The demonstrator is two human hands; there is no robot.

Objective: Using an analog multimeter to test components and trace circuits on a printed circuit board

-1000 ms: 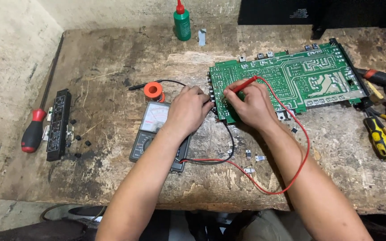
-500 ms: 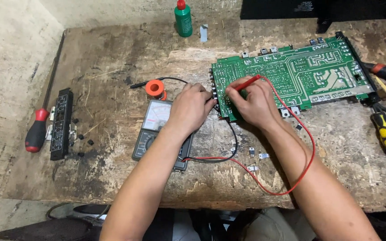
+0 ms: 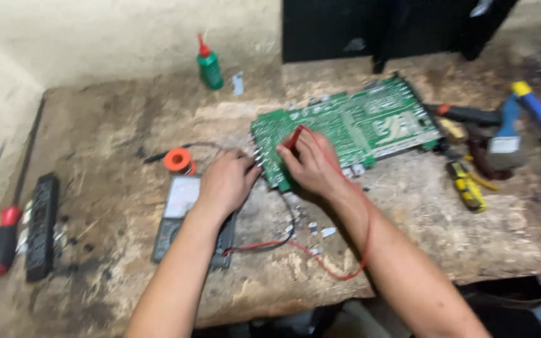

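Note:
A green circuit board (image 3: pixel 370 122) lies on the worn wooden bench. My right hand (image 3: pixel 311 164) rests on the board's left end and grips a red test probe (image 3: pixel 294 138) with its tip on the board. A red lead (image 3: pixel 345 263) runs from it past my wrist to a grey analogue multimeter (image 3: pixel 180 206). My left hand (image 3: pixel 225 181) lies closed at the board's left edge, above the meter; a black lead (image 3: pixel 289 219) runs under it, and whether it holds a probe is hidden.
An orange solder spool (image 3: pixel 178 160) sits by the meter. A green bottle with a red nozzle (image 3: pixel 210 64) stands at the back. A red-handled screwdriver (image 3: pixel 1 241) and a black strip (image 3: pixel 42 225) lie at the left. Pliers and cutters (image 3: pixel 468 188) lie at the right.
My head has swung, so the bench now looks tilted and blurred. Both hands stay at the board's left end with the red probe still on it.

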